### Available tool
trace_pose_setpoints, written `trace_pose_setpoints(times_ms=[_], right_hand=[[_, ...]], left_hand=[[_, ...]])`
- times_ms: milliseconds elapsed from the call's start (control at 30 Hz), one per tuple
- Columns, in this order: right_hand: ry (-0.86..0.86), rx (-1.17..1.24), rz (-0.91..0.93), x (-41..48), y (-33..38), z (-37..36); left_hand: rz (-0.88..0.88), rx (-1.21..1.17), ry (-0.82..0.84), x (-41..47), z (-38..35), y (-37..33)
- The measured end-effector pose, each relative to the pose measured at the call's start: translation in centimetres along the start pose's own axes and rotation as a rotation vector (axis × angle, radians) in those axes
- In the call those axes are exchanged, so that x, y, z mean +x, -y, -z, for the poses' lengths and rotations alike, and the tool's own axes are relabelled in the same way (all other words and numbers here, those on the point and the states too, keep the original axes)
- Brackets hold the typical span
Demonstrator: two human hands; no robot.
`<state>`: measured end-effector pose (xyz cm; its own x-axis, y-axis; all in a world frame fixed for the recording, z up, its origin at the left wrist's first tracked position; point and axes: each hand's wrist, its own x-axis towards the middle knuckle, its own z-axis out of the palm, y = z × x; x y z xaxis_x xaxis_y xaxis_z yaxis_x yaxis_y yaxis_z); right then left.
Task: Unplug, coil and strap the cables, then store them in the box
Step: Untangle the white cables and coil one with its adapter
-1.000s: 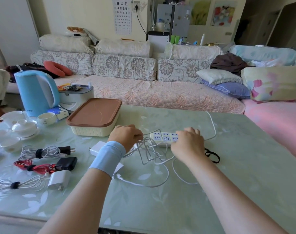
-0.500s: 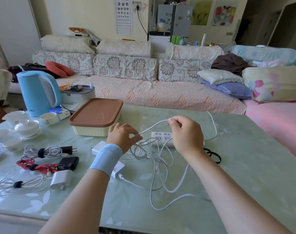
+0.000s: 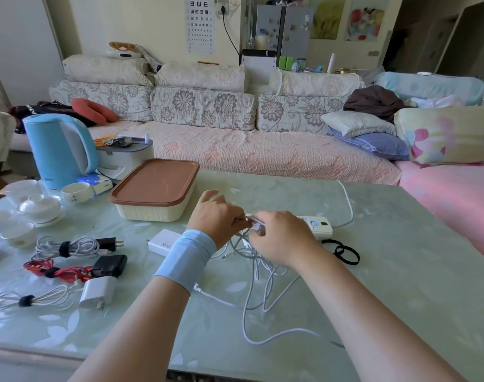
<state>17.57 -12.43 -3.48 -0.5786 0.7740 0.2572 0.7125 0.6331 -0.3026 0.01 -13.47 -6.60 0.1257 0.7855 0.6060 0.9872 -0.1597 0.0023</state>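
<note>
White cable (image 3: 265, 296) pinched by left hand (image 3: 217, 216) and right hand (image 3: 280, 237); table (image 3: 400, 285) rightward bare.

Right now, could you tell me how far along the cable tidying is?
Done: three strapped bundles lie at the left, grey, red and white. In hand: both hands, left and right, are gathering the loose white cable beside the power strip. Left: strapping it, perhaps with the black straps, then storing everything in the box, whose lid is on.

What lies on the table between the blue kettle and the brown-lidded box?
In the head view, a small blue-and-white carton lies between kettle and box, beside a teacup.
</note>
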Motion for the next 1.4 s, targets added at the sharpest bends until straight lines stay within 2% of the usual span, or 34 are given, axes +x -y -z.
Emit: trace_pose_setpoints(times_ms=[100, 167, 267, 367, 433, 467, 567, 600, 733, 833, 967, 1067, 1133, 1267, 1333, 1400], right_hand=[[-0.069, 0.065, -0.029, 0.2, -0.6, 0.2], [-0.257, 0.205, -0.078, 0.5, -1.1, 0.3], [-0.639, 0.428, -0.195, 0.6, -1.4, 0.5], [-0.794, 0.569, -0.300, 0.3, -1.0, 0.6], [-0.790, 0.557, -0.340, 0.4, -1.3, 0.6], [-0.750, 0.470, -0.358, 0.5, -1.6, 0.7], [-0.496, -0.162, -0.350, 0.5, -3.0, 0.7], [-0.414, -0.296, -0.305, 0.5, -3.3, 0.5], [-0.109, -0.365, 0.008, 0.5, -1.7, 0.0], [-0.006, -0.287, 0.011, 0.6, -1.0, 0.2], [-0.012, 0.173, -0.077, 1.3, -2.5, 0.8], [-0.024, 0.526, -0.118, 1.6, -3.5, 1.0], [-0.111, 0.696, -0.156, 1.6, -3.5, 1.1], [-0.611, 0.793, -0.362, 1.6, -3.9, 1.6], [-0.713, 0.760, -0.434, 1.4, -3.7, 1.5], [-0.727, 0.738, -0.469, 1.1, -3.2, 1.1]], left_hand=[[0.061, -0.090, 0.004, -0.6, 0.0, 0.0], [0.109, -0.141, 0.025, -0.7, 0.0, -0.4], [0.173, -0.167, 0.007, -0.7, -0.3, -0.6], [0.177, -0.204, 0.030, -0.3, -0.5, -1.1], [0.138, -0.174, 0.078, 0.2, -0.5, -1.6], [0.115, -0.120, 0.098, 0.3, -0.5, -1.8], [0.085, 0.026, 0.102, 0.4, -0.4, -1.8], [0.058, 0.044, 0.079, 0.4, -0.4, -1.8], [-0.004, 0.051, 0.011, 0.7, -0.3, -2.3], [0.015, -0.091, 0.010, -0.1, 0.1, -2.7], [0.106, -0.337, 0.042, -0.9, 0.7, -1.9], [0.095, -0.333, -0.034, -1.2, 0.6, -0.6], [0.106, -0.286, -0.107, -1.4, 0.3, 0.2], [0.150, -0.221, -0.299, -1.3, 0.5, 0.9], [0.177, -0.191, -0.311, -1.3, 0.7, 0.3], [0.278, -0.215, -0.246, -1.1, 0.6, -0.2]])
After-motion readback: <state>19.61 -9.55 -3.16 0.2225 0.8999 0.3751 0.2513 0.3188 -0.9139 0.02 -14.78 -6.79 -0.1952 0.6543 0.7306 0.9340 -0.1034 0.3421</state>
